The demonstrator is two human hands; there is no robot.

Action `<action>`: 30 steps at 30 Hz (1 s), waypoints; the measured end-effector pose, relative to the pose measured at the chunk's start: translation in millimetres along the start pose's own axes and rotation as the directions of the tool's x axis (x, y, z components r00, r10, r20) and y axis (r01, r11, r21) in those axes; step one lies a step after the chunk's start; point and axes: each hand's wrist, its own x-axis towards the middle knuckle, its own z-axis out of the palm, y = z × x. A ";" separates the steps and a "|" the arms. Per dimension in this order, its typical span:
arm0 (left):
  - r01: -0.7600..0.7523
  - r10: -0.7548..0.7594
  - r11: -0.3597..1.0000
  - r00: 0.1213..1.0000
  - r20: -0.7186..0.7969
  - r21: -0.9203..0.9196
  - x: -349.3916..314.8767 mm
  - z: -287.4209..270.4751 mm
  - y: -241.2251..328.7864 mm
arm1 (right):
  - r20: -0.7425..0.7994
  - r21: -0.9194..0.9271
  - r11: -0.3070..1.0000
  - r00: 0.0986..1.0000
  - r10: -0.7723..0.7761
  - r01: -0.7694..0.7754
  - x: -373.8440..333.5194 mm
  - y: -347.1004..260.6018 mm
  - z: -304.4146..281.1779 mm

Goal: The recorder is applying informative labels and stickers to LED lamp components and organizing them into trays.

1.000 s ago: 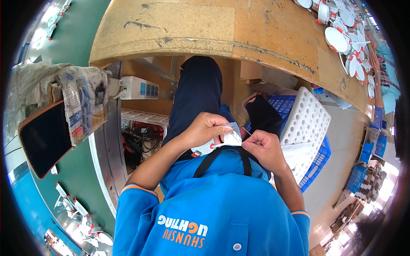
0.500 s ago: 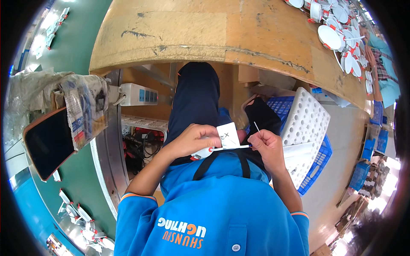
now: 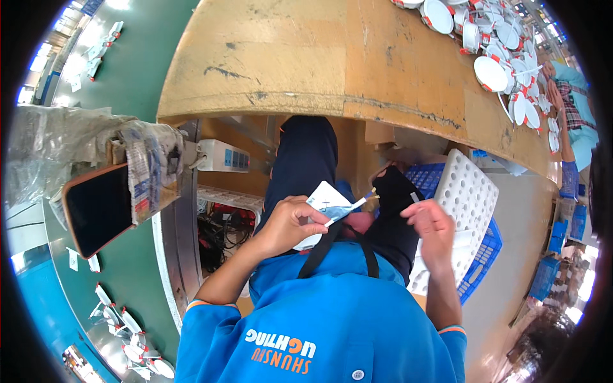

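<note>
My left hand [image 3: 290,225] is closed on a white cable [image 3: 348,211] over my lap. From the cable's far end stick short thin wires [image 3: 371,193], bluish and yellowish. A white paper tag [image 3: 328,196] with print stands up by the cable. Below my left fingers shows part of a white lamp [image 3: 309,242], mostly hidden. My right hand [image 3: 432,231] is to the right, apart from the cable. Its fingers are pinched, with a short whitish tube-like piece [image 3: 414,197] at the tips.
Many white round downlights [image 3: 490,74] with red clips lie at the worn table's [image 3: 287,57] far right. A phone [image 3: 99,207] hangs left near a power strip [image 3: 223,157]. More lamps lie on the green surface [image 3: 143,255]. A white perforated tray [image 3: 469,191] leans on a blue crate [image 3: 482,265].
My right hand has moved away from the cable's end to the right, with a small white piece at its fingertips. Wires now show at that end; the cable tilts upward.
</note>
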 end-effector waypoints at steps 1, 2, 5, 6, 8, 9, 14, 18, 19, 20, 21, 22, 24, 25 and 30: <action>-0.008 0.008 1.000 1.000 -0.008 0.012 -3.7 3.1 -0.4 | -0.036 -0.113 0.990 0.996 -0.083 0.079 7.9 -11.2 -7.0; 0.047 -0.061 0.990 0.993 -0.102 -0.136 -8.3 8.6 -4.8 | -0.063 -0.219 0.962 0.982 -0.180 0.162 18.3 -25.9 -11.6; 0.127 -0.223 0.919 0.948 -0.226 -0.374 -13.7 16.2 8.3 | -0.095 -0.521 0.745 0.839 -0.536 0.417 71.2 -49.0 -19.5; 0.128 -0.244 0.902 0.939 -0.242 -0.411 -13.4 19.9 12.1 | -0.089 -0.615 0.689 0.835 -0.543 0.383 90.4 -52.8 -25.0; 0.111 -0.265 0.860 0.931 -0.250 -0.498 -10.1 27.0 17.5 | -0.095 -0.705 0.623 0.825 -0.557 0.339 125.8 -47.2 -36.6; 0.104 -0.256 0.863 0.933 -0.251 -0.494 -9.3 31.8 19.6 | -0.057 -0.819 0.462 0.753 -0.655 0.340 141.2 -41.3 -39.1; 0.037 -0.290 0.839 0.874 -0.389 -0.542 -12.7 48.7 7.5 | -0.054 -0.809 0.395 0.614 -0.787 0.435 111.9 -47.2 -1.1; 0.004 -0.272 0.822 0.881 -0.386 -0.570 -15.4 55.6 -4.9 | 0.261 -0.144 0.944 0.932 -0.252 0.296 42.2 2.1 42.7; -0.026 -0.261 0.791 0.889 -0.376 -0.612 -15.4 57.9 -6.4 | 0.321 -0.011 0.991 0.939 -0.124 0.135 30.0 19.3 52.7; -0.015 -0.261 0.790 0.896 -0.358 -0.613 -12.4 59.8 -8.9 | 0.319 0.139 0.990 0.946 -0.047 0.003 19.5 35.7 61.2; -0.003 -0.248 0.822 0.897 -0.365 -0.569 -11.4 61.2 -12.3 | 0.340 0.288 0.949 0.940 0.022 -0.126 12.1 50.3 69.8; 0.008 -0.235 0.853 0.899 -0.370 -0.523 -11.5 62.8 -15.7 | 0.366 0.315 0.937 0.930 0.027 -0.151 8.7 60.8 74.8; 0.020 -0.258 0.823 0.904 -0.342 -0.567 -13.3 63.4 -20.9 | 0.346 0.285 0.948 0.938 0.035 -0.141 5.5 66.0 81.0; 0.027 -0.275 0.791 0.908 -0.317 -0.611 -14.7 62.9 -23.6 | 0.327 0.251 0.960 0.944 0.039 -0.126 4.6 67.7 83.0; 0.082 -0.326 0.739 0.912 -0.248 -0.669 -23.7 35.2 -32.0 | 0.319 0.205 0.964 0.943 0.100 -0.171 4.7 66.5 84.1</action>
